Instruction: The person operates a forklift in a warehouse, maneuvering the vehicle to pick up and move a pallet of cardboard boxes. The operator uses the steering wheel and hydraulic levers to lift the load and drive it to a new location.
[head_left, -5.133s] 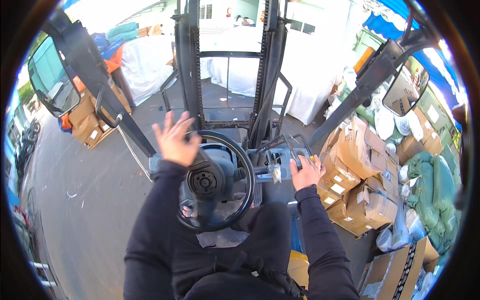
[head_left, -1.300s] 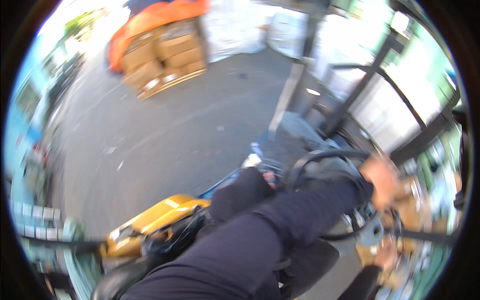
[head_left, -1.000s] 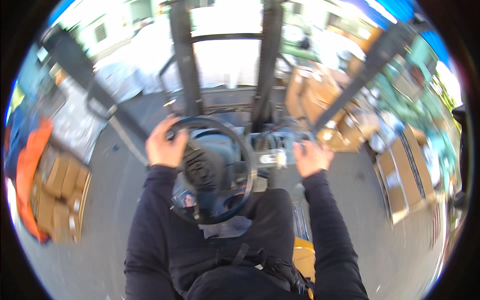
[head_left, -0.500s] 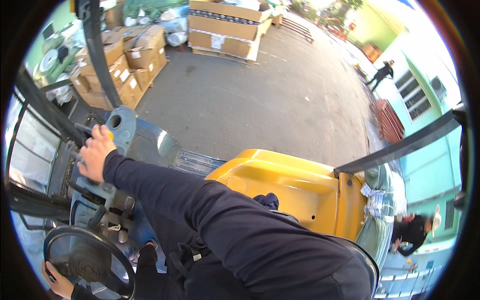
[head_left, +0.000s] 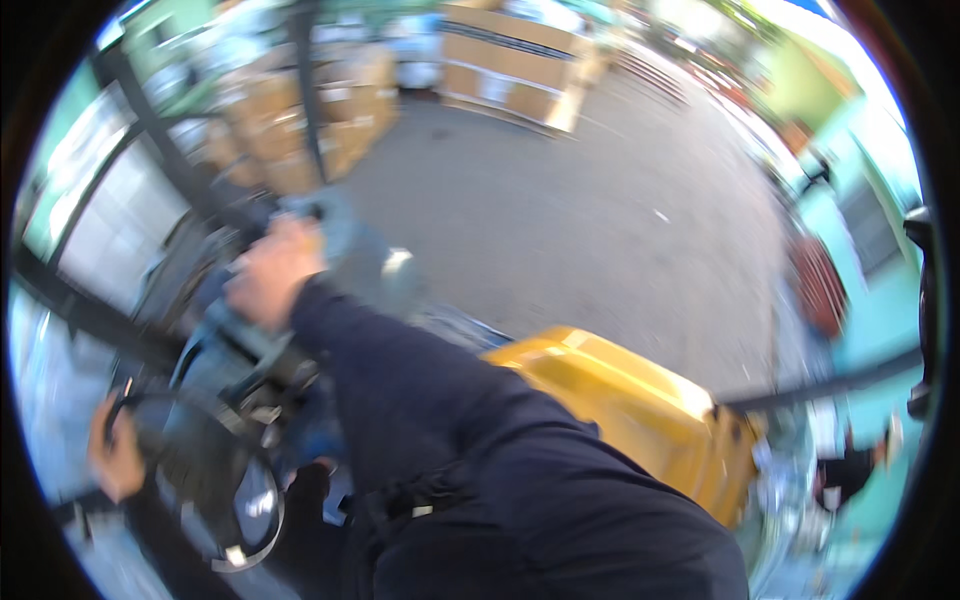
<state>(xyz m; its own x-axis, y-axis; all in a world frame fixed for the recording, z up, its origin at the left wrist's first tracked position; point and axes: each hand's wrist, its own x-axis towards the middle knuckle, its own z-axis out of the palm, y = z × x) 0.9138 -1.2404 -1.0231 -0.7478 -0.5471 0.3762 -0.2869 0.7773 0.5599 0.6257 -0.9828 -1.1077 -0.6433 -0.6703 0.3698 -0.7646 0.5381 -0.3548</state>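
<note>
I sit at the controls of a forklift, and the picture is smeared by motion. My left hand (head_left: 118, 455) is closed round the left side of the black steering wheel (head_left: 272, 490), its thumb at the rim. My right arm, in a dark sleeve, stretches across my body to the blue-grey dashboard (head_left: 340, 215). There my right hand (head_left: 275, 272) is curled, fingers bent, over the control area right of the front mast. What lies under its fingers is hidden and blurred.
Yellow bodywork (head_left: 610, 400) stands at my right. Beyond the grey pavement are stacked cardboard boxes (head_left: 275, 125) and a large carton (head_left: 515, 65) on a pallet. One person (head_left: 850, 475) is at the lower right, another (head_left: 818, 172) farther off by the green wall. Dark frame posts (head_left: 305, 90) surround me.
The whole view has swung, so the surroundings sit farther right. My left hand has moved up along the wheel's left side. My right hand stays at the dashboard controls.
</note>
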